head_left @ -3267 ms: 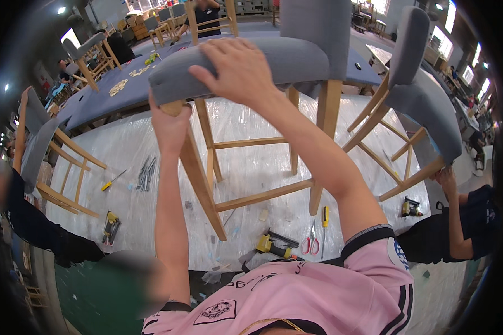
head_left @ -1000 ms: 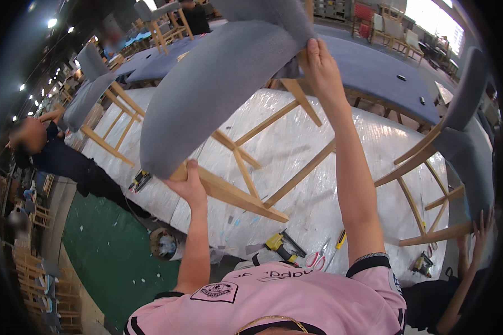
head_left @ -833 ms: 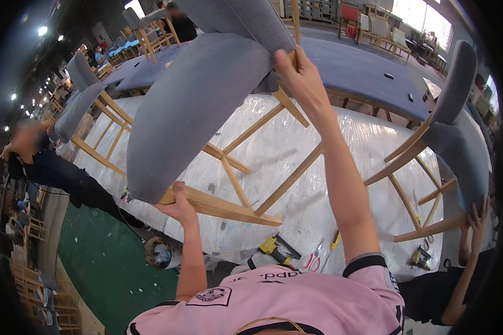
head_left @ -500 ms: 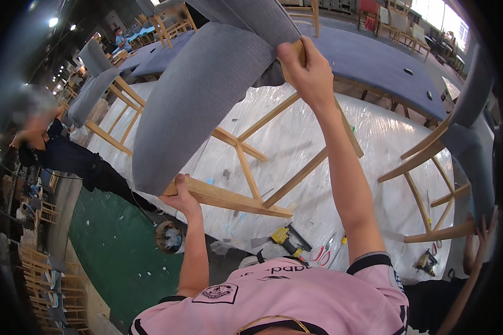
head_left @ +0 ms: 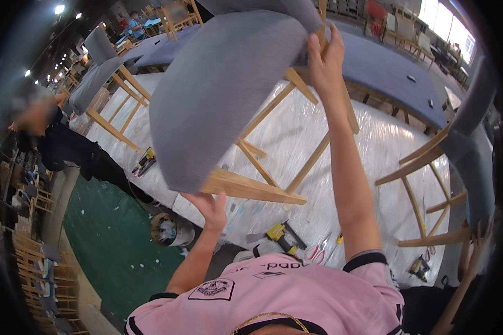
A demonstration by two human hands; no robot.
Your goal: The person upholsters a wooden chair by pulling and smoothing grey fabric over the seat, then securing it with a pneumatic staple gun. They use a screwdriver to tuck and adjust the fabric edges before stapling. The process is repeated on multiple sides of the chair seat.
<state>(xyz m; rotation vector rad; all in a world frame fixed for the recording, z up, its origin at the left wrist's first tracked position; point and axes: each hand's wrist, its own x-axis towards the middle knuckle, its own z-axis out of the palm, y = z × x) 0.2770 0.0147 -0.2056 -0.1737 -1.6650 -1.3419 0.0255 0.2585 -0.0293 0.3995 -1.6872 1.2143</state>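
I hold a grey upholstered chair [head_left: 223, 95] with light wooden legs, lifted and tilted above a plastic-wrapped work table [head_left: 374, 162]. My left hand [head_left: 207, 206] grips the chair's lower wooden leg [head_left: 251, 188] from underneath. My right hand [head_left: 325, 58] is raised high and closed on the chair's upper edge, where seat meets frame. The seat's grey padded face is turned toward me and hides most of the frame behind it.
Another grey chair [head_left: 464, 162] lies tilted at the right, touched by someone's hand [head_left: 478, 237]. A person in dark clothes [head_left: 56, 139] bends at the left by a third chair [head_left: 98, 78]. Yellow power tools [head_left: 282, 237], scissors [head_left: 316, 254] and a bucket [head_left: 167, 229] lie below.
The chair has been lifted off the table and swung up and leftward over the past seconds; lately it tips further toward me, and both hands keep their grip.
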